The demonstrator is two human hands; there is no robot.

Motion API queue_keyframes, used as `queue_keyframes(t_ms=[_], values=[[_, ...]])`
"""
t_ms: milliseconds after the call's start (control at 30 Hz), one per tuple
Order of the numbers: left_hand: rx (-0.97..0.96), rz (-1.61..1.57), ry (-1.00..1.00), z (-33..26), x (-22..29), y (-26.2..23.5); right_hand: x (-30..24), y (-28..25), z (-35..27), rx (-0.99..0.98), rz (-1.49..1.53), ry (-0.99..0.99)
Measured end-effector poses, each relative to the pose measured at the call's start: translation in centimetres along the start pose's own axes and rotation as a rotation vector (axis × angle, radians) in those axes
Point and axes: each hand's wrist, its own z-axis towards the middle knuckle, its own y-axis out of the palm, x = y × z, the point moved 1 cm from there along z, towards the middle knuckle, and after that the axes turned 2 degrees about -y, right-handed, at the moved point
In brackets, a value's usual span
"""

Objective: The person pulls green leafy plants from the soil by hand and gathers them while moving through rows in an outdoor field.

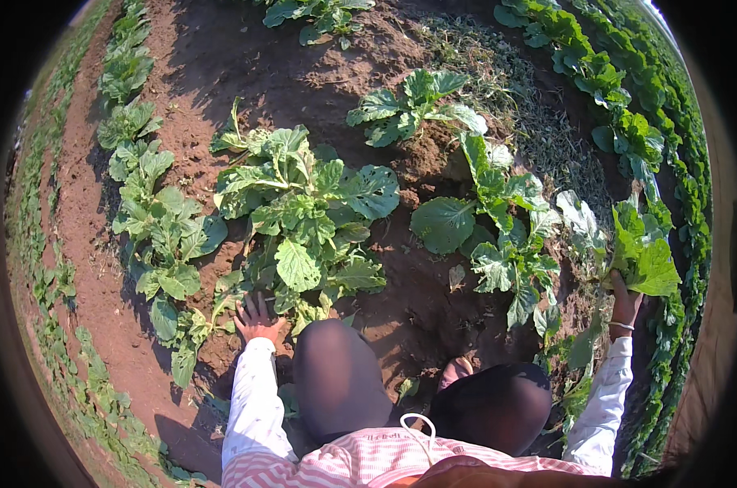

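Over soil point(402, 281), right hand point(623, 301) holds leaves point(649, 259); left hand point(258, 321) beside plant point(303, 218)

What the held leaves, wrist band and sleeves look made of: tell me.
Held leaves: translucent plant tissue, sunlight glowing through. Wrist band: perhaps metal or plastic; pale, smooth, too small to tell. Sleeves: probably woven cloth, matte, with soft creases.

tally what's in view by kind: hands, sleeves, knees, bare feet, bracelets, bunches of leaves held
Hands: 2 (left hand, right hand)
Sleeves: 2 (left sleeve, right sleeve)
Knees: 2 (left knee, right knee)
Bare foot: 1
Bracelet: 1
Held bunch of leaves: 1
Total: 9
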Motion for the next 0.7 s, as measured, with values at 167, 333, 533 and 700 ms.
queue_keyframes(t_ms=[167,333,533,700], values=[[0.023,-0.013,-0.052,0.1,0.4,-0.6,-12.9,21.8,-0.4,-0.963,0.423,0.151],[-0.022,-0.091,-0.023,-0.1,0.9,-3.0,-16.4,21.4,-6.1,-1.492,-0.631,-0.825],[-0.071,0.092,-0.012,0.2,1.4,-2.8,-18.6,11.0,-12.6,-1.636,-0.615,-0.351],[-0.058,0.041,-0.030,0.5,1.3,-2.5,-17.9,7.6,-14.8,-1.416,-0.475,-0.272]])
